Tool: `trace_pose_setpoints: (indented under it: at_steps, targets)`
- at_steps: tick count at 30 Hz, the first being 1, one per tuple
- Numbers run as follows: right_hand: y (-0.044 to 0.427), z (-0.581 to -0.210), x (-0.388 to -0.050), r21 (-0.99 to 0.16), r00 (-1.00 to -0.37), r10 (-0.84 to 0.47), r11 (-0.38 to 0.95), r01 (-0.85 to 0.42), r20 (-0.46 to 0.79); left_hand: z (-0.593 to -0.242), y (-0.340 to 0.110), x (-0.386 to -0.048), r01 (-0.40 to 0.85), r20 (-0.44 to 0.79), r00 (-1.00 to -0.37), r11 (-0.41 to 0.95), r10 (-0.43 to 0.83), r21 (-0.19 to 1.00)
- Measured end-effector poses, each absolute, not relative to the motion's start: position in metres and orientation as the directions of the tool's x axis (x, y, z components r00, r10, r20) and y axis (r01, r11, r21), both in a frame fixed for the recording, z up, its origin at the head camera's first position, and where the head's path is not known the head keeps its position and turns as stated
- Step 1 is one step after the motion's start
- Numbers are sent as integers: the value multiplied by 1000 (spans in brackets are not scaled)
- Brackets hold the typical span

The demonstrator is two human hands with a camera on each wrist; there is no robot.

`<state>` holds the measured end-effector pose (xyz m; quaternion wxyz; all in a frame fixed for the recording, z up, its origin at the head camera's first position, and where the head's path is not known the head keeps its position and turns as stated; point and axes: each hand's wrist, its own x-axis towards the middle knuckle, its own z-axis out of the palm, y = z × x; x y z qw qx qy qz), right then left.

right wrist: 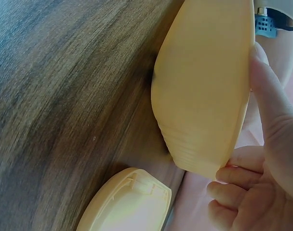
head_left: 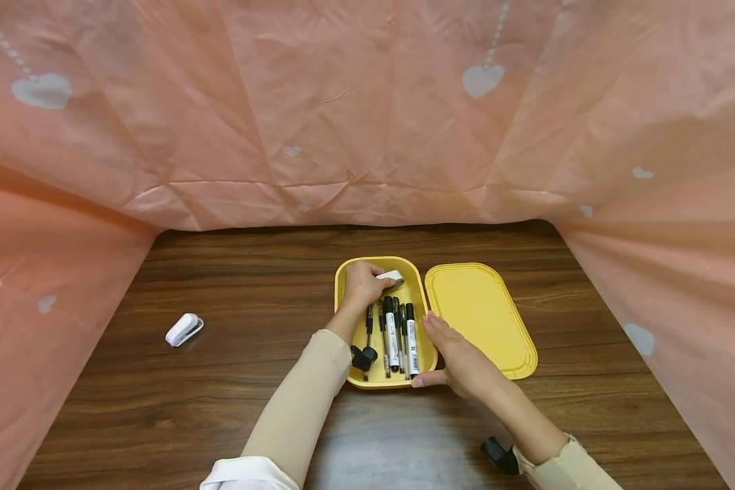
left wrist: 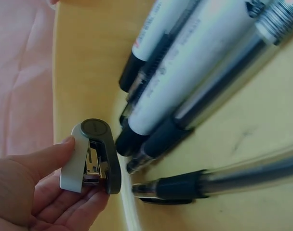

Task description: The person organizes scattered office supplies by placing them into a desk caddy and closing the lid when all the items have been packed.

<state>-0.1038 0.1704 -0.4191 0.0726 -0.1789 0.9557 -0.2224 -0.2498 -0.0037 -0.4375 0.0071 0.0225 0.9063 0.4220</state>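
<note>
A yellow box (head_left: 380,261) stands on the table with several pens (left wrist: 166,187) and white markers (head_left: 412,347) lying in it. My left hand (head_left: 363,284) reaches into its far end and pinches a small white and grey stapler (left wrist: 88,159) between thumb and fingers. In the left wrist view the stapler is beside the pens' dark ends. My right hand (head_left: 465,357) rests against the outside of the box at its near right corner. Its thumb lies at the front edge, and its fingers stretch along the right side. The right wrist view shows the box's outer wall (right wrist: 204,86).
A yellow lid (head_left: 478,313) lies on the wooden table (head_left: 220,401) just right of the box. Another small white stapler-like object (head_left: 184,330) lies farther left. Pink cloth (head_left: 355,102) with pale hearts encloses the back and sides.
</note>
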Motion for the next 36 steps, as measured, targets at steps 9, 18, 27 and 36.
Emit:
trace_pose_setpoints:
  at_steps: [9, 18, 27, 36]
  targets:
    - [170, -418, -103, -452, -926, -373, 836, -310, -56, -448, -4, -251, 3, -30, -999, 641, 40, 767]
    - [169, -418, -103, -444, -924, -380, 835, -324, -41, -452, -4, -256, -23, -57, -998, 637, 32, 771]
    - [169, -419, -104, -445, -922, -385, 832, -331, -34, -454, -5, -258, -25, -55, -998, 631, 28, 775]
    - [169, -419, -103, -447, -928, -370, 839, -312, -47, -454, -7, -258, -33, -40, -999, 590, 0, 806]
